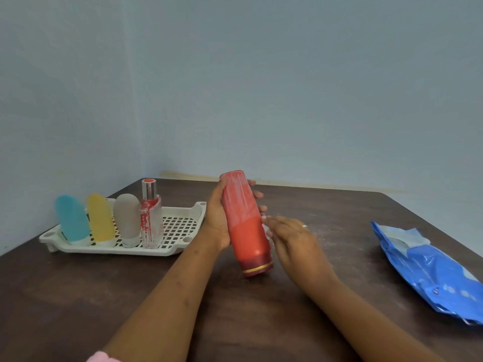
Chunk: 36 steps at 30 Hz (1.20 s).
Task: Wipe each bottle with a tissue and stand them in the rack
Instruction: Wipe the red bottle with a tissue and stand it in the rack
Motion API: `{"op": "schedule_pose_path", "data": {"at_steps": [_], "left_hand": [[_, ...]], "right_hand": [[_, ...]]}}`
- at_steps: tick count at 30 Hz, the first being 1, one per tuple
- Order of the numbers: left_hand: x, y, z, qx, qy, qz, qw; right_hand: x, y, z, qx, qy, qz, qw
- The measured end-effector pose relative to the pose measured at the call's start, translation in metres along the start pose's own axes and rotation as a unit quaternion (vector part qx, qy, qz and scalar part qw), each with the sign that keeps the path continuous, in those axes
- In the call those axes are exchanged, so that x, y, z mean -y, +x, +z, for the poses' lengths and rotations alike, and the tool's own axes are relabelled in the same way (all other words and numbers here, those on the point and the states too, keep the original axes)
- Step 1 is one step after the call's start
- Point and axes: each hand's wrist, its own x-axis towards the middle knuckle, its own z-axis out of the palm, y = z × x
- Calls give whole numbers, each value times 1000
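The left grip (217, 220) wraps the red bottle (247, 231), tilted cap-down over the surface (339, 226), steadying it while the right grip (292, 241), fingers flat, presses what seems a tissue (267, 228) against it (rack (180, 250) nearby, left).

Tissue (267, 229) mostly concealed between right hand (292, 239) and red bottle (245, 226); only a white scrap shows. Blue wipes pack (428, 273) cut off at right edge. Pink sleeve (102, 357) cropped at bottom edge.
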Motion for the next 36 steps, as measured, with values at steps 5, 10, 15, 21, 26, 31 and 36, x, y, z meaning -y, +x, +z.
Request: {"op": "schedule_pose_path", "data": {"at_steps": [5,10,15,21,26,31,36], "left_hand": [[2,0,-2,-11,16,2,1000],[3,-1,-3,-23,25,-6,999],[6,-4,7,-30,21,-16,999],[4,-4,1,-67,0,-26,997],[0,-3,-7,-118,2,-16,993],[-2,-4,-5,-129,-4,-9,992],[-2,-4,0,-99,0,-34,994]], "right_hand": [[0,-2,-6,26,137,92,986],[1,-2,-4,1,232,157,960],[3,0,-7,-26,285,180,941],[0,-2,-5,18,293,170,941],[-7,-4,-2,75,271,164,946],[-10,-5,-1,78,276,162,944],[-7,-6,-3,52,283,159,944]]}}
